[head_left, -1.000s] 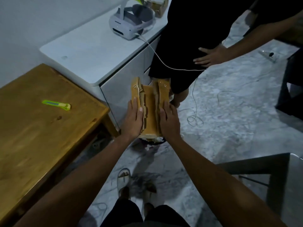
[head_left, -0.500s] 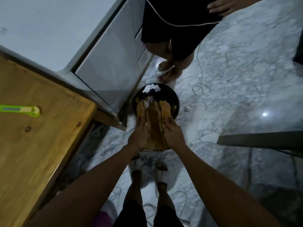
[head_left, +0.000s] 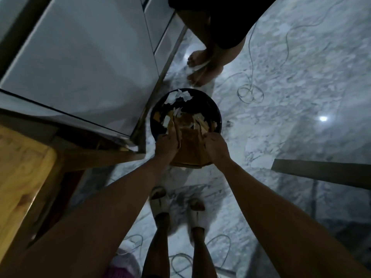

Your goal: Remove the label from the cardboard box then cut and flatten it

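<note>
The flattened brown cardboard box [head_left: 189,146] is folded lengthwise and held low over a round black bin [head_left: 158,125] on the floor. Its far end dips inside the bin's mouth. My left hand [head_left: 166,144] grips the cardboard's left side and my right hand [head_left: 215,146] grips its right side. White label scraps [head_left: 180,96] and small cardboard bits lie in the bin.
A white cabinet [head_left: 84,63] stands at the left, close to the bin. A wooden table [head_left: 22,169] fills the lower left. Another person's bare feet [head_left: 202,67] stand just beyond the bin. Cables [head_left: 250,94] trail over the marble floor. My sandalled feet [head_left: 176,207] are below.
I have bent down and both hands have lowered the folded cardboard from waist height into the bin's mouth. The view has tilted down, so the yellow cutter on the table has left the frame.
</note>
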